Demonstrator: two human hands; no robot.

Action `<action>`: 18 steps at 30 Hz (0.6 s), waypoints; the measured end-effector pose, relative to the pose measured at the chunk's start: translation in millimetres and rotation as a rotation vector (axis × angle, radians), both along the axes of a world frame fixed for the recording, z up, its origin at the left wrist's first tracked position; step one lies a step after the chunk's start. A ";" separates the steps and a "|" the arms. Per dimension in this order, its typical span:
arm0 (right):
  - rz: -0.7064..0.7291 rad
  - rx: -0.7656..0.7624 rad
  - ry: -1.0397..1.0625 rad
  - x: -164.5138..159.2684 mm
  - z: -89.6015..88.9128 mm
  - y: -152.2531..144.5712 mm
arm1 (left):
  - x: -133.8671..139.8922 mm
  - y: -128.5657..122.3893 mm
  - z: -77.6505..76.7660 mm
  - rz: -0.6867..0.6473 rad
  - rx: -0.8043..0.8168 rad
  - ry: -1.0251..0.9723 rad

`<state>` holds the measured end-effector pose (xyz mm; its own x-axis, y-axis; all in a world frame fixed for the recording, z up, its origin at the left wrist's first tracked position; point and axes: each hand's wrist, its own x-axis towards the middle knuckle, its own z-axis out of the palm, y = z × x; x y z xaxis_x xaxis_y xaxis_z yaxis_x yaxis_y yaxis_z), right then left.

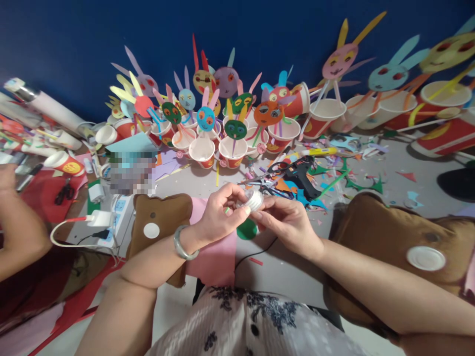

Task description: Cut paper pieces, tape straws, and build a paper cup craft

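A small roll of whitish tape is held up between my hands, over the near part of the table. My left hand is closed round it, thumb in front and fingers behind. From the other side, my right hand pinches at the roll's edge with thumb and forefinger; whether a loose tape end is between them I cannot make out. Below the hands lie a green paper disc and a sheet of pink paper, partly covered by my left forearm.
Paper cups with rabbit-faced figures line the blue wall. Beyond my hands are scissors, a black glue gun and paper scraps. Brown cushions flank me. At left are a power strip and another person's arm.
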<state>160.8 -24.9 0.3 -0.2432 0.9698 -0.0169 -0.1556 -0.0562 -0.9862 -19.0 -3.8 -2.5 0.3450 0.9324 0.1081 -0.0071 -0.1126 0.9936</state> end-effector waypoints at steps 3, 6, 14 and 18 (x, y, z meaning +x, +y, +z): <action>0.006 -0.024 0.019 -0.5 -1.4 0.8 | 0.3 0.8 -0.7 -0.008 0.000 0.000; 0.012 -0.030 0.027 -0.9 -2.2 0.9 | 0.4 1.4 -1.1 -0.015 0.004 0.006; 0.063 -0.065 0.080 1.9 -6.3 2.6 | -0.7 2.3 1.4 -0.045 -0.017 -0.018; 0.071 -0.160 0.155 0.9 -9.5 5.2 | -0.9 3.9 2.9 -0.059 -0.053 -0.027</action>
<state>161.7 -19.7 -9.2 -0.3227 0.9380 -0.1267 -0.2943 -0.2267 -0.9284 -19.9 0.0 0.5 0.3974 0.9150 0.0694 -0.0394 -0.0586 0.9975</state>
